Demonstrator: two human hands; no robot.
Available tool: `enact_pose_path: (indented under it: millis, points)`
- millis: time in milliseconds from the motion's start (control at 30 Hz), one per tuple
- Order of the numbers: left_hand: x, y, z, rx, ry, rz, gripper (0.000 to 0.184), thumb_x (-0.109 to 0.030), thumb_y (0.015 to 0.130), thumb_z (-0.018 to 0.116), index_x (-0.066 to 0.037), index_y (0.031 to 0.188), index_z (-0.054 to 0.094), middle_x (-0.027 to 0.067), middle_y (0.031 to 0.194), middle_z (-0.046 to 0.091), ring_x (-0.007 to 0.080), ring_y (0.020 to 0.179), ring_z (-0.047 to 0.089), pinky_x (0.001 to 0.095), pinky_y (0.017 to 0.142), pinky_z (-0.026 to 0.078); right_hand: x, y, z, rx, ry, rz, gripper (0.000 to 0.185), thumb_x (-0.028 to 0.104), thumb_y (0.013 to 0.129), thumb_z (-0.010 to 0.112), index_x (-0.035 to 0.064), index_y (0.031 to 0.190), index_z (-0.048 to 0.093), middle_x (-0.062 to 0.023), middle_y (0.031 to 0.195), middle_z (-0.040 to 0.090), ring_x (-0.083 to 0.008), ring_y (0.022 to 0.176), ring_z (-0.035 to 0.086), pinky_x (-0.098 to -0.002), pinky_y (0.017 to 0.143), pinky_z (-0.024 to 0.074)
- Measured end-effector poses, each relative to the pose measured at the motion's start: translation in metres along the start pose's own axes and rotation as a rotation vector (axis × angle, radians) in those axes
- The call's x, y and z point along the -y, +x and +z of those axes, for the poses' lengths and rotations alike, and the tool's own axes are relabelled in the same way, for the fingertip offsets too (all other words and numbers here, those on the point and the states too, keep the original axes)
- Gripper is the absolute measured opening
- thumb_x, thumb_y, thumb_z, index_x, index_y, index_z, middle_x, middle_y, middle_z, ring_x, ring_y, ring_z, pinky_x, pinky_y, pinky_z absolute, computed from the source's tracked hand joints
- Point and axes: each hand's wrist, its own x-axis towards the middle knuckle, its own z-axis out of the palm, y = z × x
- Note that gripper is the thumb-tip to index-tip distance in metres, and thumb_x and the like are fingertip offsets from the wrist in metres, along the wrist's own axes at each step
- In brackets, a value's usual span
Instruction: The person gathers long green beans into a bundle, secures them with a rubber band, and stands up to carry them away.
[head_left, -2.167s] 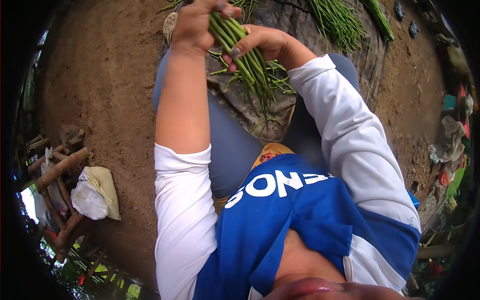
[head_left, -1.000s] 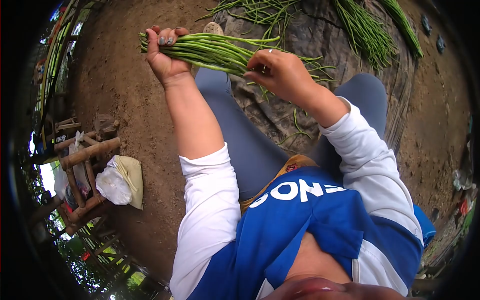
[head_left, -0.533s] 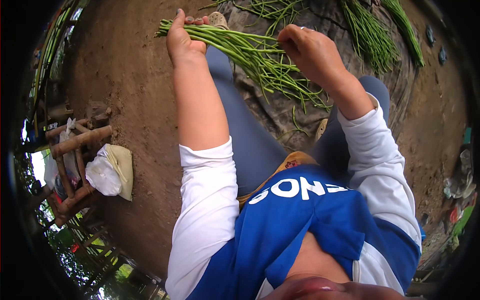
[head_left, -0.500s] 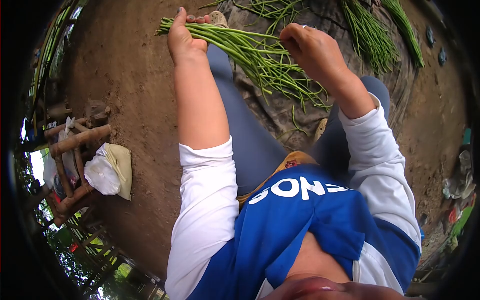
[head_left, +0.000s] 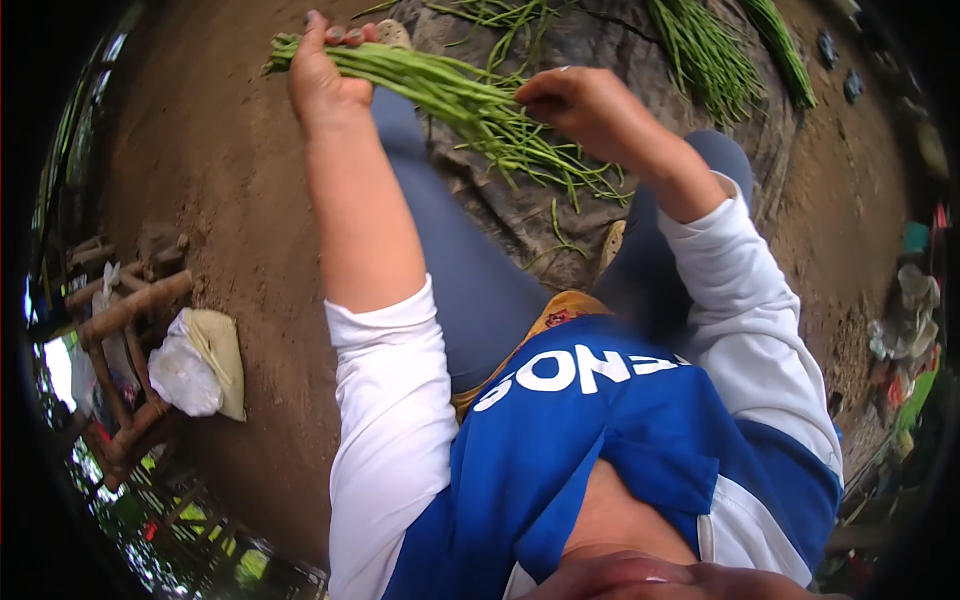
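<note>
Holds a bunch of long green beans (head_left: 400, 68) in the left hand (head_left: 333, 80), closed around it near 1 end, with tips poking out past the hand's outer side. Slants from that grip toward the right hand (head_left: 590, 105), then fans into loose strands below it, in front of a dark sheet (head_left: 500, 225) on the ground. Keeps to the space between the 2 hands for most of its length. Has the right hand's fingers drawn narrowly together at the bunch's upper edge, well apart from the left hand; cannot tell whether pinching a strand or only touching. Shows more loose beans (head_left: 515, 18) beyond the bunch, plus 2 bundles (head_left: 705, 60) farther to the right. Includes 1 perforated shoe (head_left: 393, 35) near the left hand. Off to the left, leans a white plastic bag (head_left: 185, 375) against a pale sack (head_left: 222, 350) beside a wooden frame (head_left: 130, 310).
</note>
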Motion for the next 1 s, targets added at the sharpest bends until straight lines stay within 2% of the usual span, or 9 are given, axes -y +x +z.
enact_pose_path:
  millis: [67,333,400,433,500,533,633,800,1000]
  points:
    - [0.001,0.002,-0.002,0.022,0.018,-0.047,0.029,-0.025,0.094,0.061,-0.01,0.074,0.047,-0.0001,0.062,0.045,0.0169,0.057,0.046,0.0415,0.075,0.05,0.003,-0.006,0.006,0.067,-0.048,0.064,0.021,0.008,0.084,0.066,0.0048,0.105,0.068,-0.0126,0.096,0.069,-0.0224,0.087,0.067,-0.0322,0.077,0.0519]
    - [-0.005,0.0,0.002,-0.034,0.07,0.042,0.028,-0.023,0.096,0.058,-0.009,0.076,0.045,-0.0002,0.062,0.043,0.0165,0.058,0.046,0.0408,0.075,0.051,-0.053,0.0,0.019,0.163,-0.308,0.096,0.03,0.004,0.078,0.062,0.0131,0.106,0.069,-0.0141,0.098,0.069,-0.0325,0.092,0.065,-0.0402,0.08,0.052]
    - [-0.006,-0.005,0.001,-0.088,0.101,0.091,0.028,-0.023,0.096,0.057,-0.009,0.076,0.044,0.0001,0.063,0.044,0.0167,0.059,0.046,0.0398,0.075,0.051,-0.062,0.016,0.001,-0.155,-0.079,0.135,0.026,0.015,0.087,0.064,0.0105,0.112,0.067,-0.0143,0.106,0.069,-0.0303,0.098,0.066,-0.0385,0.083,0.0518]
    - [-0.006,-0.005,-0.004,0.005,0.103,0.078,0.029,-0.024,0.096,0.058,-0.008,0.075,0.045,0.0012,0.064,0.045,0.0171,0.06,0.047,0.0405,0.076,0.052,-0.073,0.029,-0.009,-0.525,-0.248,-0.197,0.026,0.021,0.091,0.063,0.0086,0.113,0.066,-0.0144,0.105,0.069,-0.0306,0.095,0.066,-0.0388,0.081,0.052]
    - [-0.002,-0.017,0.003,0.019,0.142,0.07,0.029,-0.025,0.097,0.057,-0.008,0.077,0.045,0.0011,0.063,0.044,0.0175,0.061,0.047,0.042,0.078,0.052,-0.051,0.028,-0.067,-0.436,-0.294,0.015,0.036,0.03,0.092,0.06,0.0045,0.116,0.062,-0.0181,0.099,0.069,-0.0313,0.087,0.067,-0.0386,0.077,0.0531]
    - [-0.002,-0.02,0.011,0.039,0.157,0.071,0.029,-0.026,0.097,0.056,-0.008,0.077,0.045,0.0011,0.063,0.044,0.0177,0.062,0.047,0.0428,0.079,0.052,-0.047,0.013,-0.109,-0.269,-0.294,0.023,0.061,0.018,0.09,0.063,0.0036,0.142,0.036,-0.0182,0.133,0.051,-0.0183,0.111,0.055,-0.0311,0.094,0.0455]
    - [0.005,-0.024,0.023,0.099,0.21,0.035,0.03,-0.03,0.094,0.06,-0.005,0.081,0.05,0.0056,0.07,0.051,0.0231,0.074,0.057,0.0457,0.082,0.054,-0.068,-0.045,-0.146,-0.114,-0.275,0.405,0.024,0.01,0.086,0.057,0.0055,0.106,0.07,-0.0079,0.081,0.072,-0.0127,0.067,0.066,-0.0297,0.063,0.0528]
    - [0.028,-0.041,0.044,0.201,0.325,-0.095,0.037,-0.033,0.089,0.068,0.003,0.087,0.057,0.0111,0.081,0.06,0.0295,0.092,0.064,0.0477,0.09,0.054,-0.165,-0.167,-0.125,0.309,-0.569,0.811,0.023,0.004,0.076,0.061,0.0078,0.095,0.074,-0.0161,0.088,0.071,-0.0253,0.082,0.069,-0.0344,0.075,0.0526]
    - [0.054,-0.053,0.055,0.329,0.464,-0.09,0.04,-0.032,0.09,0.067,-0.007,0.066,0.047,0.0034,0.065,0.045,0.0158,0.061,0.048,0.0465,0.089,0.053,-0.257,-0.204,-0.055,0.415,-0.513,0.991,0.026,0.01,0.077,0.062,0.0048,0.101,0.072,-0.0161,0.105,0.068,-0.0355,0.093,0.066,-0.0383,0.079,0.0524]
